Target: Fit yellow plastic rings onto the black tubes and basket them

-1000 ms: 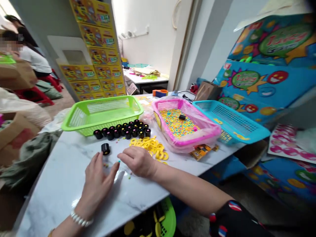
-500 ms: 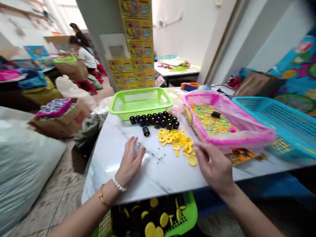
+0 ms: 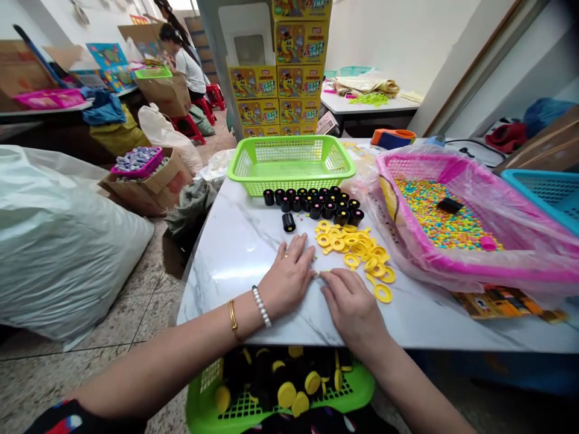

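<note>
My left hand (image 3: 289, 277) lies palm down on the white marbled table, its fingers stretched out and holding nothing visible. Close to its thumb, my right hand (image 3: 357, 310) has its fingers closed, with the tips near the tabletop; a tiny yellow-green spot shows by them, but what they pinch is too small to make out. A few tiny beads (image 3: 315, 257) lie beside the left fingers. Beyond my hands is a pile of yellow plastic rings with tabs (image 3: 350, 241). Several black cylinders (image 3: 316, 208) stand in rows behind it, and one black cylinder (image 3: 288, 222) sits apart in front.
A green basket (image 3: 292, 184) stands at the back. To the right, a plastic-lined pink basket (image 3: 434, 256) holds colourful beads and a black piece; a blue basket (image 3: 538, 187) is beyond. Below the table edge, another green basket (image 3: 357, 398) holds black, yellow-capped pieces. Co-workers (image 3: 185, 66) are far left.
My hands have come together at the middle of the table: the left moved in and flattened, the right left the yellow rings' edge. The loose beads are now mostly hidden. The view has shifted.
</note>
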A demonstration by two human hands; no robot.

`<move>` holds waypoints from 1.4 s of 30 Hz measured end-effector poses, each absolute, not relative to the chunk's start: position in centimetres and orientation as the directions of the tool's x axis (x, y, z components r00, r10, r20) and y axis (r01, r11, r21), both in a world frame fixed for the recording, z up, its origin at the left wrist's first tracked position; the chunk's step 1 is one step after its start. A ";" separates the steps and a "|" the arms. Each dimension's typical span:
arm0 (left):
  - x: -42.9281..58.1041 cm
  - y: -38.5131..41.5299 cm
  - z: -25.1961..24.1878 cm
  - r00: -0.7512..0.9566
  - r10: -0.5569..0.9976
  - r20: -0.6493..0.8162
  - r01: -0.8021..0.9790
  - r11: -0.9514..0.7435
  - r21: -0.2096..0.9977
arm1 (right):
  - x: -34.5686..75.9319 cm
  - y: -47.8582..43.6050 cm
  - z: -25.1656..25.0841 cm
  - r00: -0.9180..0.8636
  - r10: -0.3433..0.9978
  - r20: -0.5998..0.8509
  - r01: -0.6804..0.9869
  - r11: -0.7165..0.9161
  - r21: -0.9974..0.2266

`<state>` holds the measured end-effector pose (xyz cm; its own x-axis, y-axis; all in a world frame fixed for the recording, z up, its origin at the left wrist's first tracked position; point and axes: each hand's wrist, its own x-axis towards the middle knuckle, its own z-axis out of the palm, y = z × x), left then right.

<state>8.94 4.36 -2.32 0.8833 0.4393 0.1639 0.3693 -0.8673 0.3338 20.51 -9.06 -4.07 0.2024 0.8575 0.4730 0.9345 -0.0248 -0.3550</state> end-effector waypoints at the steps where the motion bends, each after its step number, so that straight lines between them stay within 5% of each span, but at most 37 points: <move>1: 8.8 4.4 -2.4 0.878 0.440 0.186 0.363 -0.868 0.339 | 20.5 -8.6 -4.1 0.195 0.862 0.468 0.935 -0.020 -0.353; 10: 7.4 5.1 -2.3 0.712 0.628 0.315 0.508 -0.770 0.386 | 20.9 -6.8 -4.0 0.238 0.869 0.433 0.962 -0.149 -0.228; 19: 7.7 5.2 -2.4 0.760 0.604 0.240 0.501 -0.780 0.375 | 23.0 -2.9 -2.0 0.049 0.922 0.385 0.983 0.024 -0.184; 24: 7.7 5.8 -2.9 0.752 0.604 0.264 0.424 -0.750 0.507 | 25.3 -3.3 -0.9 0.088 0.890 0.447 0.979 0.006 -0.205; 29: 7.0 7.9 -2.4 0.659 0.700 0.275 0.425 -0.648 0.632 | 23.3 -4.5 -1.8 0.050 0.929 0.367 0.967 0.047 -0.249; 39: 5.4 8.8 -0.5 0.763 0.634 0.125 0.451 -0.661 0.600 | 21.7 -4.4 -2.0 0.145 0.932 0.334 0.901 0.015 -0.433; 42: 5.7 8.5 -0.7 0.792 0.598 0.121 0.424 -0.682 0.596 | 24.5 -5.9 -0.3 0.284 0.905 0.316 0.804 -0.046 -0.593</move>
